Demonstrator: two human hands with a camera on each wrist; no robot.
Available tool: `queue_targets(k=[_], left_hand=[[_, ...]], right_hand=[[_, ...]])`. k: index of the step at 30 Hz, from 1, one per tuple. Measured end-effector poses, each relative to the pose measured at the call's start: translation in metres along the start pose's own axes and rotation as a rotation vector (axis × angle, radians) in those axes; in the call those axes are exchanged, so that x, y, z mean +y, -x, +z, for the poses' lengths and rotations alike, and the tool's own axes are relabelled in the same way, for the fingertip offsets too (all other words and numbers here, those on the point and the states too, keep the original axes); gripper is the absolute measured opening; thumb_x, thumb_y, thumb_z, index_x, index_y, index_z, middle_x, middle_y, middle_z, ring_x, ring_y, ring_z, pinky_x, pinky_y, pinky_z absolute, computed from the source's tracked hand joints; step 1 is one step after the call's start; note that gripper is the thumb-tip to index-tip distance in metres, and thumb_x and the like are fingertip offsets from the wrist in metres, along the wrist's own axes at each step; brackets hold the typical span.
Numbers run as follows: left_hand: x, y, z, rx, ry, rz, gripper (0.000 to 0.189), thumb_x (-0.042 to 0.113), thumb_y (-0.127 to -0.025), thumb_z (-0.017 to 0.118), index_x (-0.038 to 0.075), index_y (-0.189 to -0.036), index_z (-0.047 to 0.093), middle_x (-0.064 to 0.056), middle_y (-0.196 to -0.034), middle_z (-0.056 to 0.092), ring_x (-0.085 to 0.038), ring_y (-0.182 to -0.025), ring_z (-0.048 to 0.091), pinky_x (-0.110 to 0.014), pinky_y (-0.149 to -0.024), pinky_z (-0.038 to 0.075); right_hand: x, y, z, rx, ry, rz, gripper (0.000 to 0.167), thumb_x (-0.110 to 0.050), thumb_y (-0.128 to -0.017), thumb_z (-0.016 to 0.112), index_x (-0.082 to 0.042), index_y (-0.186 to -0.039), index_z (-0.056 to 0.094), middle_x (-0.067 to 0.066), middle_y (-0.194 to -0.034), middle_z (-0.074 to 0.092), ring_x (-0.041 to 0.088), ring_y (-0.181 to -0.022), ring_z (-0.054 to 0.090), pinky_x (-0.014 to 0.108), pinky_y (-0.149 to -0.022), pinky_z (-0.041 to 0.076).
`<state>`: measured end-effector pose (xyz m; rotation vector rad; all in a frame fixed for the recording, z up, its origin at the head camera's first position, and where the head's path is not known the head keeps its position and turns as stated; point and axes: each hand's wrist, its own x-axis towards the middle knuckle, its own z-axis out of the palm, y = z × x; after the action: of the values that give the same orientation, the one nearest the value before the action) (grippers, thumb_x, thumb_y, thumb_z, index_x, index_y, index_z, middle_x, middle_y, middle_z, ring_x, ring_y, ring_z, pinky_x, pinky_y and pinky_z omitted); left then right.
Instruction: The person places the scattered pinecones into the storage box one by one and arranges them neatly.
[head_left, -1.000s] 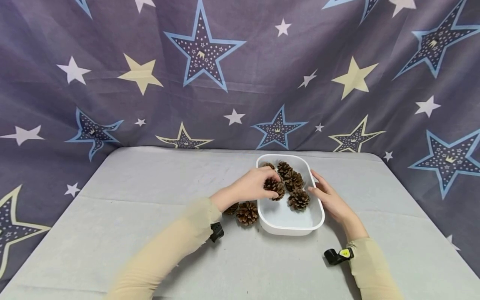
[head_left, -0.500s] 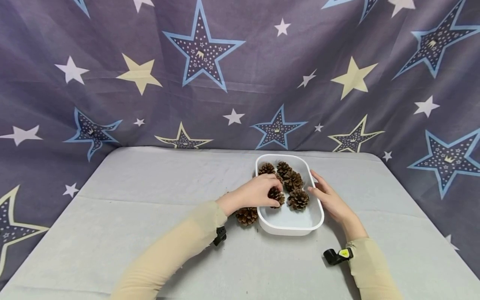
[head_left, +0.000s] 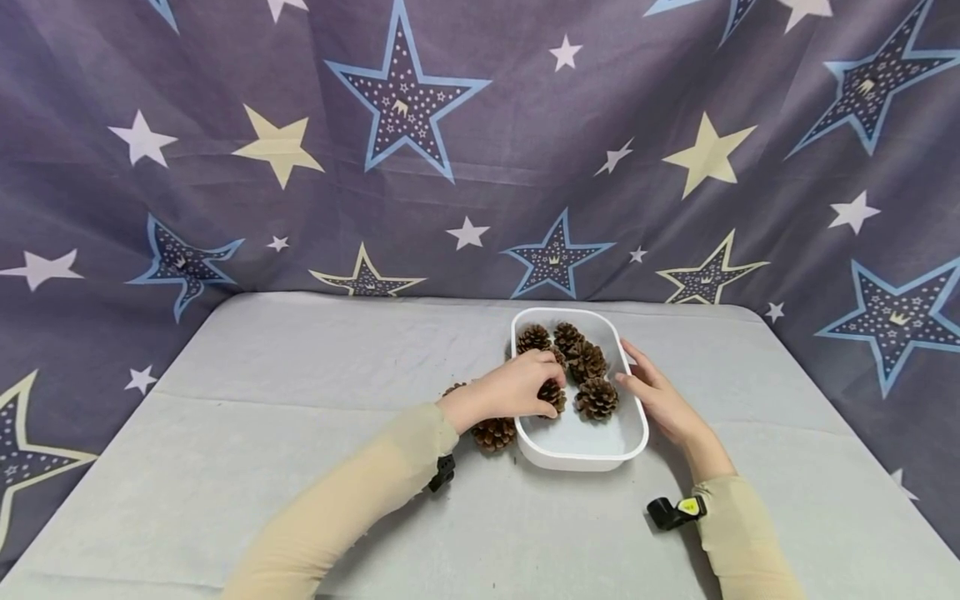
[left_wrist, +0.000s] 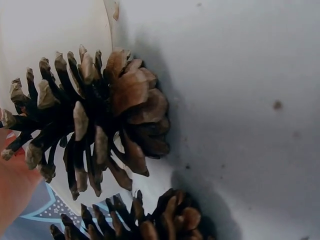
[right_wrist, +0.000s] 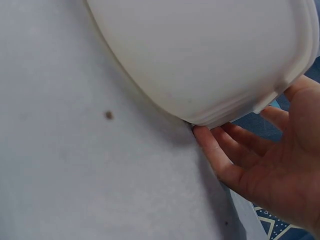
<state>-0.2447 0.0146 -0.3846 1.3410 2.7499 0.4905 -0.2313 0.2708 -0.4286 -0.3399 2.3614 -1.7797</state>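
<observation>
A white rectangular tub (head_left: 581, 461) holds several brown pine cones, among them one (head_left: 597, 399) on the right and one (head_left: 533, 337) at the far left corner. My left hand (head_left: 517, 385) reaches over its left wall and grips a pine cone (head_left: 553, 397) low inside, the fingers partly covering it. My right hand (head_left: 663, 400) holds the tub's right side, thumb over the rim and fingers along the outer wall. In the right wrist view, fingertips (right_wrist: 202, 134) touch the tub's lower outside edge.
Outside the tub, by its left wall, a pine cone (head_left: 493, 433) lies on the grey cloth-covered table (head_left: 300, 358); another (head_left: 454, 388) is mostly hidden behind the left wrist. A star-patterned curtain (head_left: 480, 150) hangs behind the table.
My left hand has lowered the pine cone into the tub, moving slightly toward the near side, and uncovered the cone at the far left corner. My right hand stays on the tub.
</observation>
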Motion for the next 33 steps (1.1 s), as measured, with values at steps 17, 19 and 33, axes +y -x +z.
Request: queue_targets(k=[17, 19, 33], left_hand=[[0.005, -0.005, 0.002, -0.019, -0.105, -0.002, 0.044, 0.034, -0.076, 0.072, 0.018, -0.116, 0.059, 0.001, -0.115, 0.055, -0.016, -0.11, 0.047, -0.032, -0.1, 0.036], [0.005, -0.004, 0.003, -0.01, -0.096, 0.001, 0.046, 0.034, -0.077, 0.071, 0.018, -0.118, 0.058, 0.001, -0.117, 0.054, -0.017, -0.112, 0.047, -0.033, -0.102, 0.035], [-0.001, 0.005, -0.001, 0.008, -0.041, -0.004, 0.042, 0.032, -0.078, 0.07, 0.017, -0.116, 0.06, 0.0, -0.116, 0.054, -0.017, -0.111, 0.049, -0.031, -0.099, 0.039]], right_hand=[[0.001, 0.0, 0.0, -0.004, 0.009, 0.009, 0.063, -0.022, -0.096, 0.044, -0.017, -0.147, 0.007, 0.031, -0.137, 0.028, 0.034, -0.113, 0.046, 0.043, -0.088, 0.047], [0.002, 0.0, 0.0, -0.003, 0.009, 0.009, 0.063, -0.023, -0.096, 0.043, -0.017, -0.147, 0.007, 0.031, -0.137, 0.028, 0.038, -0.115, 0.043, 0.044, -0.089, 0.047], [0.001, 0.0, 0.0, -0.005, -0.004, -0.004, 0.064, -0.02, -0.095, 0.044, -0.014, -0.147, 0.007, 0.033, -0.136, 0.028, 0.014, -0.103, 0.051, 0.037, -0.084, 0.05]])
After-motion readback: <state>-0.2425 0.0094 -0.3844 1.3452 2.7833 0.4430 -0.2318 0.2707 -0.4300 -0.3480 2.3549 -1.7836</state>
